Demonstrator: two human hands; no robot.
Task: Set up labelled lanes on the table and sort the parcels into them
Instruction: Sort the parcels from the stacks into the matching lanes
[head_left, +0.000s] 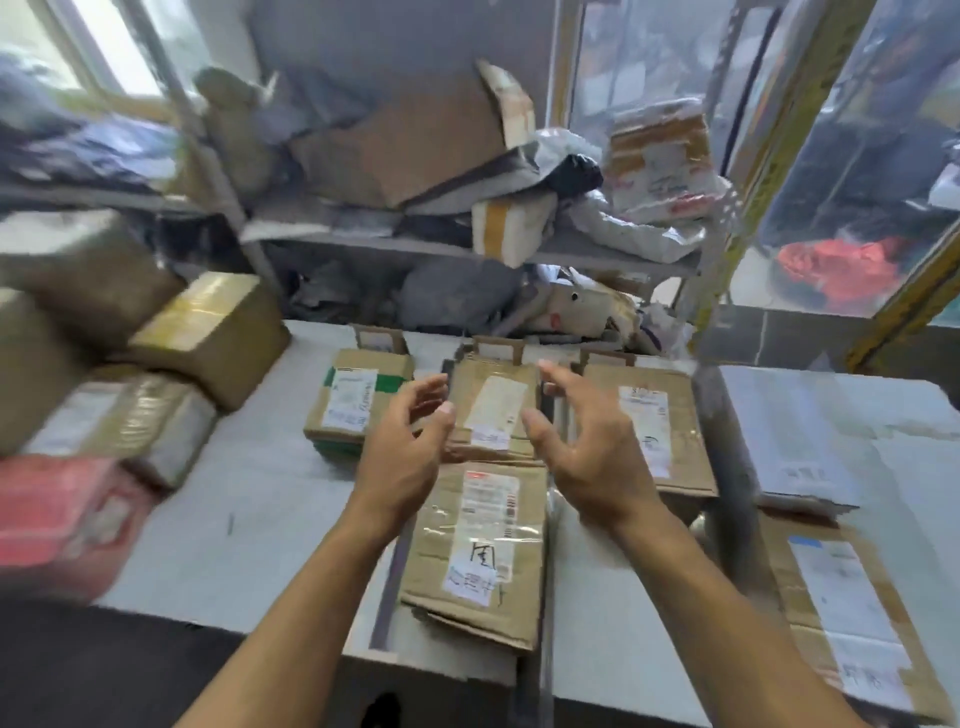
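Three small card tags stand at the back of the surface (249, 499), and each already heads a lane: a green-taped box (357, 404) under the left tag (378, 340), a middle box (491, 410) under the middle tag (497, 349), and a right box (657, 426) under the right tag (608, 357). A second box (480, 551) lies nearer in the middle lane, touching the one behind it. The tags look labelled, though blur hides any writing.

Both hands hover above the middle lane and hold nothing: the left hand (402, 452) and right hand (587, 447) have their fingers spread and loosely curved, palms facing each other.

So the lanes seem set up and sorting is under way. Plenty remains: a pile of boxes (171, 353) and a red parcel (57, 506) wait at the left, and flat parcels (841, 613) lie at the right.
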